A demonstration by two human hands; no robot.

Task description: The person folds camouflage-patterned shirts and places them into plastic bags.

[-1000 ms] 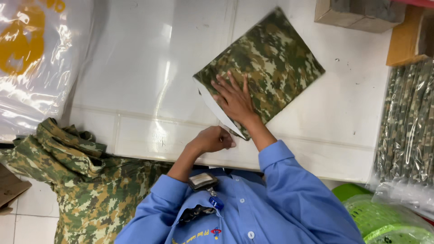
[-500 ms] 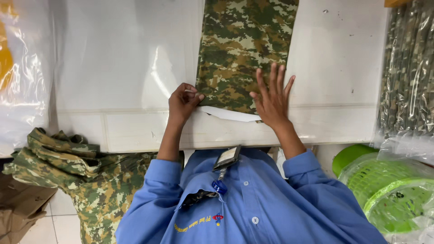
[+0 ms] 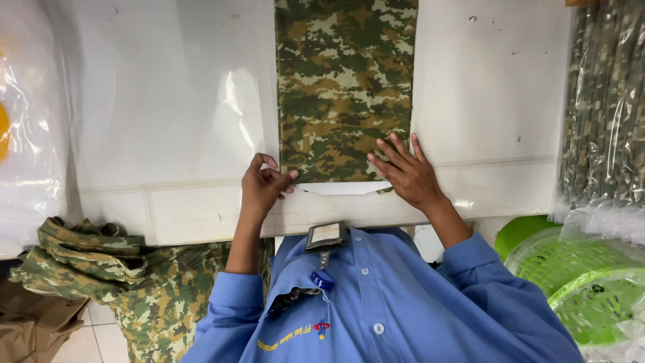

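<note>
A folded camouflage garment [image 3: 344, 87] lies squarely on the white table [image 3: 168, 114], with a white card or paper edge [image 3: 339, 188] showing under its near end. My left hand [image 3: 263, 185] pinches the garment's near left corner between thumb and fingers. Resting flat with fingers spread, my right hand [image 3: 406, 173] presses on the near right corner.
A heap of camouflage clothing [image 3: 114, 275] sits low at the left by a brown cardboard box [image 3: 33, 323]. Bagged camouflage garments [image 3: 605, 114] are stacked at the right, above green plastic baskets [image 3: 578, 282]. A clear plastic bag [image 3: 27, 121] lies at the left.
The garment has been turned from a slant to lie straight and closer to me. My left hand moved onto its near left corner; my right hand stayed pressed on it.
</note>
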